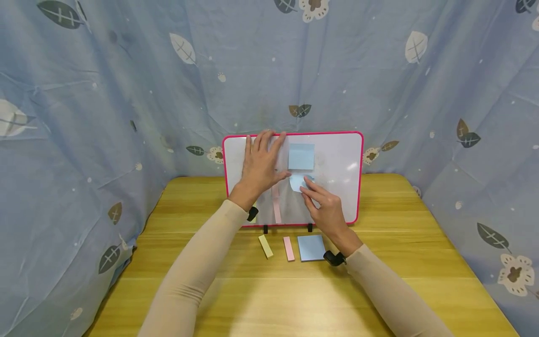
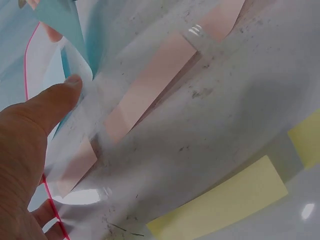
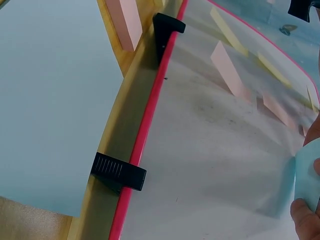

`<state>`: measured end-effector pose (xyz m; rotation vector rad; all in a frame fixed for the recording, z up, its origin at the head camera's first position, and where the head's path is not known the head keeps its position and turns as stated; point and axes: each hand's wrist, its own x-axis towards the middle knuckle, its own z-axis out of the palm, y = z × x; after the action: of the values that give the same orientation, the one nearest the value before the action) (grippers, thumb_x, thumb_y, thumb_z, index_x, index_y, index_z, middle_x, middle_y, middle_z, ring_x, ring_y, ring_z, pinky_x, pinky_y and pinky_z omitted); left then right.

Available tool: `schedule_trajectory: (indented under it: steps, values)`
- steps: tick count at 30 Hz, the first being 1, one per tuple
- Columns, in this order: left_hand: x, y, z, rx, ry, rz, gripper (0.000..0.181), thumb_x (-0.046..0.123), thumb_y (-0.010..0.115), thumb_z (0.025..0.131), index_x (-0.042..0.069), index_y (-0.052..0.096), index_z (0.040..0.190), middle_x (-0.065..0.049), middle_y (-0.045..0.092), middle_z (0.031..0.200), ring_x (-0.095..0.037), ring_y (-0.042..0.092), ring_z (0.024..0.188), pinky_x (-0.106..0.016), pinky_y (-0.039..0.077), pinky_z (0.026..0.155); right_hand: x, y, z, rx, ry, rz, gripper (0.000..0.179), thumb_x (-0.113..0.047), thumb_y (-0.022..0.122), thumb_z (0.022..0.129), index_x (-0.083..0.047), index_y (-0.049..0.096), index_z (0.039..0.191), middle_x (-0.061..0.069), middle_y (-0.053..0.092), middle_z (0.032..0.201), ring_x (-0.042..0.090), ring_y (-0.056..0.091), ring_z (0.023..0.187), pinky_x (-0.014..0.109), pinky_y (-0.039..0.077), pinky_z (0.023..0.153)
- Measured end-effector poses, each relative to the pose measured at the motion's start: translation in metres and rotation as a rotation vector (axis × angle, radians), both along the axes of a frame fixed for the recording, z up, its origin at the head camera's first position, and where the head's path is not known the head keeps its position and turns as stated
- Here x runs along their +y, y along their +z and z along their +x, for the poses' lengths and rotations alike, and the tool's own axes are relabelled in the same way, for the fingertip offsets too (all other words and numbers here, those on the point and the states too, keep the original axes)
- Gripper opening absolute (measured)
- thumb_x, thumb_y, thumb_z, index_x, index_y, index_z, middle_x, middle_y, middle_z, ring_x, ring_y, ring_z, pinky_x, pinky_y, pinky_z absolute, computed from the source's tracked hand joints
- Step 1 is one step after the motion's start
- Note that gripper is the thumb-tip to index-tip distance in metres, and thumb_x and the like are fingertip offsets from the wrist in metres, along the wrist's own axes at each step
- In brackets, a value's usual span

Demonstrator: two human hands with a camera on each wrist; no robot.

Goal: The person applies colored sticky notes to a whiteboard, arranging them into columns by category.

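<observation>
A light blue sticky note [image 1: 296,183] is pinched between the thumb and fingers of my right hand [image 1: 326,210], against or just before the whiteboard [image 1: 337,164]; its lower part curls away. Directly above it, another blue sticky note [image 1: 301,157] is stuck to the board. My left hand [image 1: 258,171] spreads over the board's upper left, fingertips at the top edge. Its thumb [image 2: 65,95] points toward the blue notes. Partly behind that hand are pink strips [image 2: 152,87] and yellow strips [image 2: 220,207] stuck on the board.
The pink-rimmed board stands on black feet [image 3: 120,171] on a wooden table [image 1: 261,295]. Before it lie a yellow strip pad [image 1: 265,246], a pink strip pad [image 1: 288,249] and a blue sticky-note pad [image 1: 311,248]. A patterned blue curtain [image 1: 252,70] surrounds the table's back and sides.
</observation>
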<state>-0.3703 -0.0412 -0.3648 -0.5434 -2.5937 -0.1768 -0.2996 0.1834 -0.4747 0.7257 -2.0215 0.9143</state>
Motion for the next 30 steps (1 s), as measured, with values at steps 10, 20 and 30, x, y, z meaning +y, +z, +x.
schedule_trajectory:
  steps: [10, 20, 30]
  values:
    - [0.0043, -0.007, -0.0053, 0.048, 0.018, -0.009, 0.127, 0.061, 0.102, 0.086, 0.028, 0.03, 0.185, -0.014, 0.04, 0.182, -0.037, 0.031, 0.175, -0.073, 0.015, 0.147, -0.0005, -0.0009, -0.0031, -0.02, 0.004, 0.013, 0.028, 0.01, 0.088, 0.097, 0.006, 0.087, 0.124, 0.026, 0.079, 0.145, 0.047, 0.082, 0.126, 0.055, 0.068, 0.1]
    - [0.0055, -0.0065, -0.0059, 0.047, 0.031, -0.027, 0.127, 0.062, 0.101, 0.087, 0.029, 0.028, 0.186, -0.014, 0.038, 0.182, -0.037, 0.029, 0.176, -0.072, 0.015, 0.147, -0.001, -0.0015, -0.0057, -0.031, -0.003, 0.029, 0.027, 0.009, 0.089, 0.097, 0.007, 0.087, 0.124, 0.027, 0.079, 0.146, 0.047, 0.082, 0.127, 0.055, 0.068, 0.101]
    - [0.0058, -0.007, -0.0061, 0.033, 0.033, -0.023, 0.128, 0.063, 0.1, 0.087, 0.029, 0.026, 0.186, -0.014, 0.037, 0.183, -0.037, 0.028, 0.176, -0.072, 0.013, 0.148, -0.0018, -0.0011, -0.006, -0.06, -0.005, 0.043, 0.028, 0.008, 0.088, 0.098, 0.008, 0.087, 0.125, 0.027, 0.078, 0.147, 0.048, 0.081, 0.13, 0.056, 0.067, 0.103]
